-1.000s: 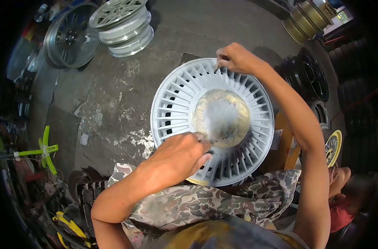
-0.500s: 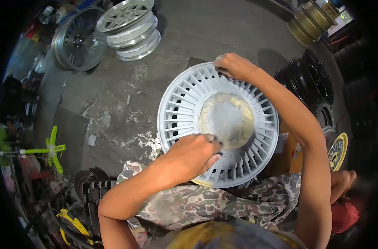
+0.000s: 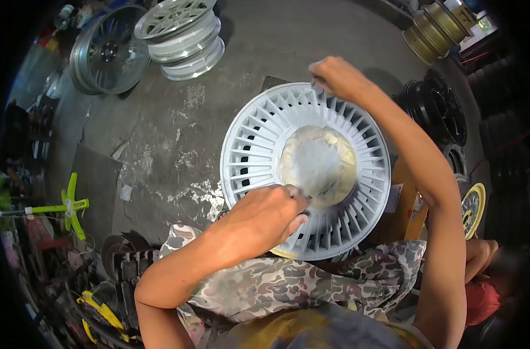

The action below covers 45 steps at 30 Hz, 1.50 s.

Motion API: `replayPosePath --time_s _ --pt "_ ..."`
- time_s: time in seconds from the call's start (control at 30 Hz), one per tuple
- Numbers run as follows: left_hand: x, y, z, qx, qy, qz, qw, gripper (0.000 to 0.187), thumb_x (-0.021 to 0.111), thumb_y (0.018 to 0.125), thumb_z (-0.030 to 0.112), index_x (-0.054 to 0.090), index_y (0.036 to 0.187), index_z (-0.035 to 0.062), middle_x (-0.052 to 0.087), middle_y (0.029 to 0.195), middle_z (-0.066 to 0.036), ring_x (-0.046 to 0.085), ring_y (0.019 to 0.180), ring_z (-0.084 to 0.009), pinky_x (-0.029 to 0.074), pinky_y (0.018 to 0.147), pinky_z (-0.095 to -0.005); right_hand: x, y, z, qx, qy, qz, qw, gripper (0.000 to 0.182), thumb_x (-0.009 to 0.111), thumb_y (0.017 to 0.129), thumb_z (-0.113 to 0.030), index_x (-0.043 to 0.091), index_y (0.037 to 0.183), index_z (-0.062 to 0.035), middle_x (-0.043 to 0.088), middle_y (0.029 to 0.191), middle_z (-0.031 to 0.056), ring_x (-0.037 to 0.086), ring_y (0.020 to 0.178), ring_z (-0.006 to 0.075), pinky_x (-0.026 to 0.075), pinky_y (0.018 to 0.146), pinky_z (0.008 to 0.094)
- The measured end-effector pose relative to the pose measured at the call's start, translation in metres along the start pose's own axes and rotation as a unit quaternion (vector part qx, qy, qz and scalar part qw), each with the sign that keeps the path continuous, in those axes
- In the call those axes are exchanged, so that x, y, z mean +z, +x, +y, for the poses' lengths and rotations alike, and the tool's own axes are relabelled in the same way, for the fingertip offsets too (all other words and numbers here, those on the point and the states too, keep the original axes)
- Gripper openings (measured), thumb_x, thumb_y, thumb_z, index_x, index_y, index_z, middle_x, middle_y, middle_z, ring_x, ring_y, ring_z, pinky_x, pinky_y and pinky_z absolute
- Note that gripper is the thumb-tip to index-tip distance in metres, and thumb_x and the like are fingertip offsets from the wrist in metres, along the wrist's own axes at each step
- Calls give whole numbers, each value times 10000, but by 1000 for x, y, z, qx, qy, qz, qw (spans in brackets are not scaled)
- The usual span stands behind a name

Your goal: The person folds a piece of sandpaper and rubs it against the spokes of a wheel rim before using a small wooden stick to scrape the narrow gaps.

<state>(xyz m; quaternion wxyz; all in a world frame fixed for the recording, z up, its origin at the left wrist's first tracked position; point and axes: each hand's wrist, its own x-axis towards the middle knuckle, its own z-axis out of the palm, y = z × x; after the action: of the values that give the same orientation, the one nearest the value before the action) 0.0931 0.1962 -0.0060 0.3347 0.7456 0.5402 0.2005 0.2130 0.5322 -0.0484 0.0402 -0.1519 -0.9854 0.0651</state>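
Note:
A pale grey-white wheel rim (image 3: 254,125) with many narrow spokes lies face up in front of my lap. Its hub is covered by a round patch of yellowish masking tape (image 3: 346,154), dusted grey in the middle. My left hand (image 3: 268,212) grips the lower left spokes beside the hub, fingers curled; its fingertips are partly hidden. Just above the rim's top edge, my right hand (image 3: 337,77) is closed and slightly blurred. What its fingers pinch, if anything, is hidden.
Stacked silver rims (image 3: 183,41) and a large upright rim (image 3: 111,52) stand at the upper left. On the right are a gold rim (image 3: 436,35), black rims (image 3: 439,110) and a yellow-edged rim (image 3: 476,209). A green fan (image 3: 70,205) stands left. Another person's hand (image 3: 480,256) shows lower right.
My right hand has lifted from the rim's upper spokes, moving up and slightly right beyond its edge. My left hand stays by the hub.

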Motion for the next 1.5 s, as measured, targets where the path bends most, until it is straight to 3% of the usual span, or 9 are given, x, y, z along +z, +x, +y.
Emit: replayPosePath --time_s 0.1,0.3,0.43,0.6,0.83,0.93,1.07,1.17,1.5 --pt "-1 2 -1 -23 2 -29 999 215 685 980 190 700 982 -24 676 967 -205 674 872 -435 537 784 -511 -15 -5 -12 64 95 -37 993 119 689 849 -85 683 865 32 706 820 234 681 828 433 540 759 488" --pt "-8 3 5 -9 5 -40 999 218 686 978 189 704 989 -29 687 992 -201 676 885 -433 542 784 -504 9 8 -2 3 -21 11 1000 113 707 853 -82 679 854 28 699 809 229 677 835 441 538 756 493" --pt "-2 -1 1 -10 -2 -15 1000 214 684 979 185 700 979 -28 682 980 -200 673 879 -436 539 782 -506 -22 7 -23 41 136 13 990 94 654 853 -70 698 850 14 715 807 225 708 786 415 562 746 488" --pt "-5 4 1 -19 -3 -30 999 211 683 980 190 701 973 -20 687 988 -200 674 871 -437 543 780 -501 33 17 -23 -44 -32 16 998 126 658 858 -81 674 820 38 710 778 220 710 750 395 562 712 452" --pt "-6 1 1 -7 2 -13 1000 220 685 978 198 696 969 -22 684 979 -203 673 864 -439 539 780 -502 -16 12 -46 97 88 -58 990 80 665 800 -30 724 815 21 711 795 240 727 812 408 584 748 482" --pt "-9 4 2 -6 -4 -12 1000 218 684 978 196 698 976 -22 687 988 -205 676 868 -436 542 784 -497 22 14 -43 18 -63 -31 997 61 697 828 -29 704 850 28 713 875 237 719 893 409 581 758 498" --pt "-7 -4 5 -18 -9 -13 1000 215 682 980 191 707 1002 -21 694 1006 -203 676 878 -437 544 792 -495 -8 10 -30 -4 79 36 996 88 701 861 -57 684 879 28 710 875 236 699 876 435 576 762 497" --pt "-7 0 3 -17 5 -4 1000 216 682 981 192 711 1016 -19 695 1004 -199 675 881 -438 542 793 -499 8 3 -25 0 56 -37 998 89 713 876 -67 681 890 15 721 872 193 690 856 416 547 777 489" --pt "-9 5 5 -30 5 -20 999 208 684 972 177 731 1023 -20 699 1009 -203 669 889 -446 541 805 -493 22 -8 -15 -64 68 58 994 103 700 892 -101 667 953 -25 701 904 159 675 831 410 533 723 494"
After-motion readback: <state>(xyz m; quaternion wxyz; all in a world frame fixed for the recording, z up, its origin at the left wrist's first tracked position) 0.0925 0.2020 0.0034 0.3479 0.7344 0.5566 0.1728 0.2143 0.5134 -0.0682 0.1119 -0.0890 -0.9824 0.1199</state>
